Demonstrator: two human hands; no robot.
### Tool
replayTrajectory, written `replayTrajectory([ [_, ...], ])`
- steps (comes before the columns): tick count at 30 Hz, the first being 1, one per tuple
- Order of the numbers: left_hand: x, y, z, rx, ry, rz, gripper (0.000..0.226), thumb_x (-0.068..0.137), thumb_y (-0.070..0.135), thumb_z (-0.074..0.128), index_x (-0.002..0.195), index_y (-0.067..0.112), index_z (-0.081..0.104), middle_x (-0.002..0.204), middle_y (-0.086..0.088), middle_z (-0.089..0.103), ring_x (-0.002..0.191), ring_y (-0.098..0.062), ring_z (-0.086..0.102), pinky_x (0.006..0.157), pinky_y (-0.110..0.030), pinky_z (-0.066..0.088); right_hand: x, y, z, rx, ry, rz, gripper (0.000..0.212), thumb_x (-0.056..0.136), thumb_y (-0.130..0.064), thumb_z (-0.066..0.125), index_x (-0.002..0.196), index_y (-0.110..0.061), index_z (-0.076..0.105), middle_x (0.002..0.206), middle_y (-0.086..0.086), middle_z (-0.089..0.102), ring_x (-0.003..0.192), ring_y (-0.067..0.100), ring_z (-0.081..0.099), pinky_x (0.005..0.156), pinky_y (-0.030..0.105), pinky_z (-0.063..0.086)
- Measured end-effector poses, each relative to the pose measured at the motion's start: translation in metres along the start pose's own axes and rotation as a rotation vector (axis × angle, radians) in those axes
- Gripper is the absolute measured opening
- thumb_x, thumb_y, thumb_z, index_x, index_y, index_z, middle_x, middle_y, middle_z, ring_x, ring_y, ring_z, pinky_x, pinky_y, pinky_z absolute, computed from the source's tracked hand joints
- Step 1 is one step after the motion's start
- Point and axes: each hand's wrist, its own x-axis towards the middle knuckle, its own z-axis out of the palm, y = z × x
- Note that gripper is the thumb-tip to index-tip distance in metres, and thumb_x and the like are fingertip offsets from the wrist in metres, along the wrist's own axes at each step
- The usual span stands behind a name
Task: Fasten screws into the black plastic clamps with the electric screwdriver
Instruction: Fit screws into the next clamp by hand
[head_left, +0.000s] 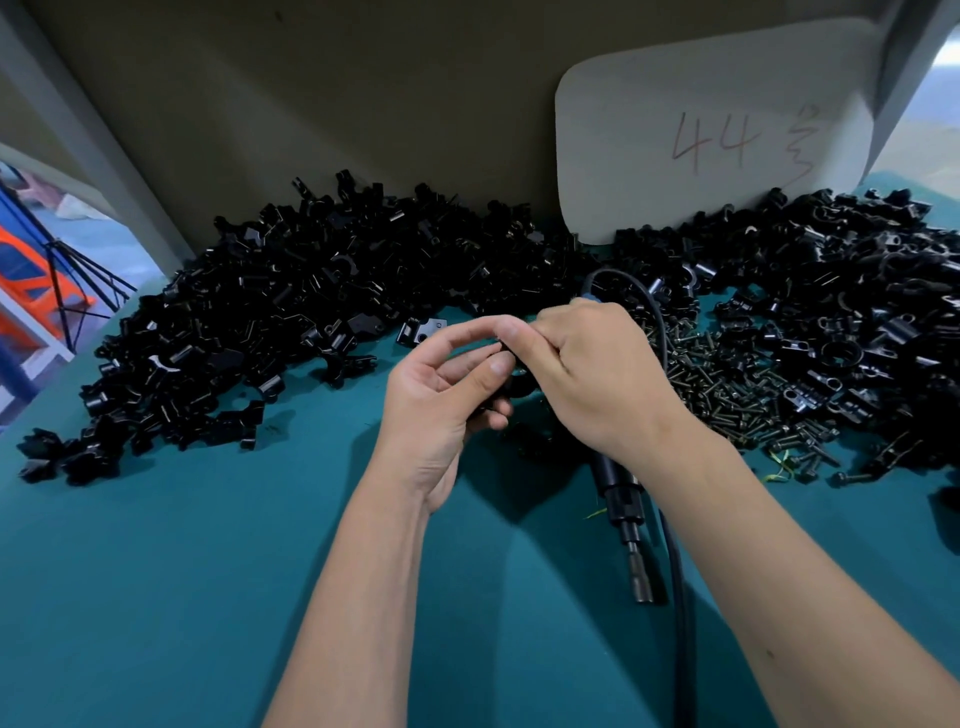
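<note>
My left hand (447, 389) and my right hand (582, 374) meet above the middle of the teal table (208, 571). Between their fingertips is a black plastic clamp (519, 382), mostly hidden; my left thumb and fingers curl round it. My right fingers pinch at its top, and what they pinch is too small to see. The black electric screwdriver (621, 493) runs under my right palm, its bit end (644, 582) pointing toward me and its cable (675, 597) looping behind the hand. A heap of dark screws (727, 395) lies just right of my right hand.
A large pile of black clamps (291, 312) covers the table's back left, and another pile (841, 301) fills the back right. A white card (717, 130) marked 44 leans on the beige back wall. A grey post (93, 135) stands at the left.
</note>
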Motion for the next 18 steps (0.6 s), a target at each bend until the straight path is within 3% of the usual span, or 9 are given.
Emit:
replayTrajectory([
  [2,0.000,-0.001,0.004,-0.032,0.026,-0.006,0.033,0.076,0.023,0.085,0.108,0.022,0.079,0.095,-0.006,0.075,0.055,-0.012,0.056,0.053,-0.019,0.049,-0.001,-0.001,-0.004,0.043,0.010,0.033,0.066,0.102,-0.061,0.031,0.062,-0.012,0.048,0.054,0.002,0.045,0.054,0.019,0.044,0.055,0.038,0.035],
  [4,0.002,-0.001,0.006,-0.080,0.083,-0.024,0.038,0.077,0.019,0.082,0.114,0.016,0.076,0.088,-0.002,0.071,0.055,-0.011,0.054,0.053,-0.018,0.048,-0.002,0.003,-0.006,0.098,-0.012,0.052,0.053,0.104,-0.059,0.032,0.072,-0.021,0.048,0.057,-0.002,0.046,0.056,0.017,0.045,0.054,0.031,0.033],
  [8,0.003,0.001,0.004,-0.171,0.135,-0.078,0.029,0.077,0.021,0.078,0.105,0.023,0.079,0.074,0.009,0.060,0.054,-0.007,0.052,0.052,-0.013,0.048,-0.003,0.012,-0.005,0.116,-0.107,0.011,0.032,0.111,-0.034,0.040,0.086,-0.016,0.047,0.060,-0.004,0.043,0.058,0.013,0.041,0.053,0.026,0.031],
  [11,0.002,0.000,0.006,-0.240,0.145,-0.116,0.021,0.077,0.022,0.078,0.098,0.024,0.083,0.075,0.009,0.059,0.055,-0.006,0.053,0.051,-0.011,0.047,-0.003,0.011,-0.002,0.140,-0.017,-0.016,0.041,0.110,-0.033,0.048,0.074,-0.013,0.043,0.056,-0.006,0.036,0.053,0.014,0.034,0.050,0.024,0.026],
  [14,0.001,-0.001,0.007,-0.313,0.117,-0.135,0.025,0.079,0.021,0.077,0.104,0.021,0.081,0.089,0.006,0.063,0.056,-0.005,0.051,0.050,-0.010,0.046,-0.003,0.002,0.000,0.108,0.090,-0.018,0.058,0.105,-0.050,0.046,0.061,-0.012,0.040,0.050,-0.004,0.032,0.049,0.015,0.030,0.049,0.032,0.028],
  [16,0.001,-0.001,0.008,-0.322,0.106,-0.146,0.030,0.080,0.021,0.076,0.110,0.018,0.078,0.097,0.003,0.063,0.057,-0.005,0.052,0.049,-0.010,0.046,-0.004,0.001,-0.003,0.077,0.061,0.002,0.062,0.106,-0.056,0.039,0.058,-0.018,0.034,0.048,-0.005,0.030,0.047,0.016,0.030,0.049,0.032,0.027],
  [18,0.001,0.000,0.007,-0.362,0.121,-0.162,0.025,0.079,0.020,0.076,0.104,0.017,0.080,0.099,0.000,0.065,0.056,-0.005,0.053,0.048,-0.009,0.046,-0.005,0.004,-0.007,0.123,-0.044,0.019,0.054,0.110,-0.048,0.035,0.062,-0.022,0.033,0.051,-0.006,0.033,0.050,0.014,0.034,0.052,0.030,0.027],
])
